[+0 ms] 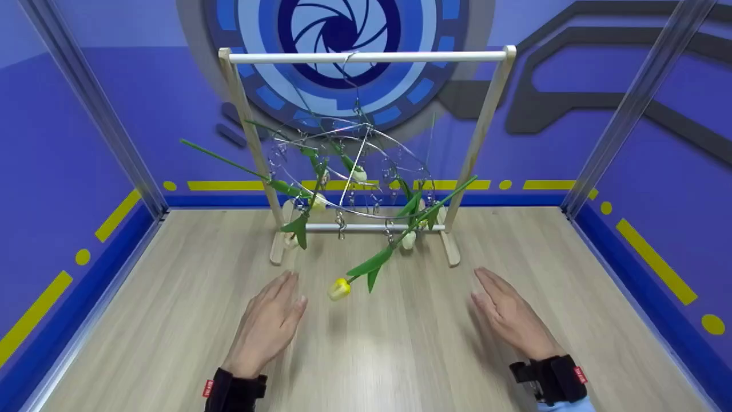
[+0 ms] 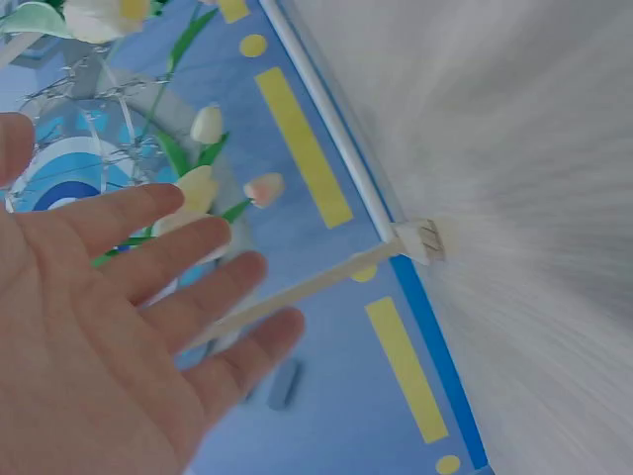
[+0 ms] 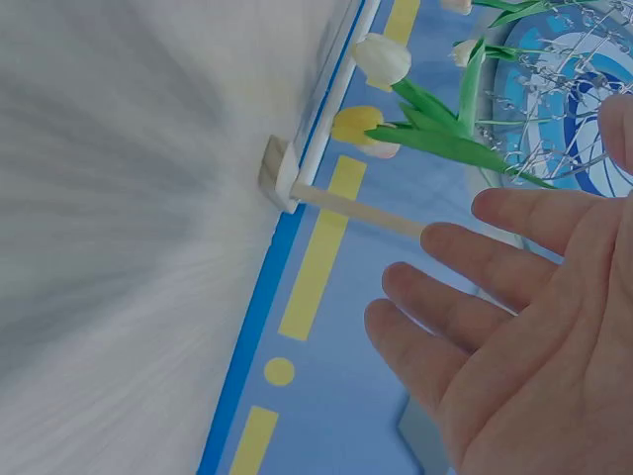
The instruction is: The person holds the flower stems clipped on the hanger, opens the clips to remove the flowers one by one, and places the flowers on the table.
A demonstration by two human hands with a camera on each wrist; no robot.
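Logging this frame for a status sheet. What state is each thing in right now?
left hand: open, fingers straight, holds nothing
right hand: open, fingers straight, holds nothing
wooden rack: upright on the table
wire clip hanger: hooked on the rack's top bar, tilted
yellow tulip: hanging head down from the hanger, between the hands, touched by neither
other tulips: clipped to the hanger, heads down

You have a yellow tulip [image 1: 339,288] hanging head-down from the wire clip hanger [image 1: 349,171] on the wooden rack [image 1: 479,137], its green stem slanting up to the right. It hangs lowest of the flowers there, in front of the rack's base, just above the tabletop.
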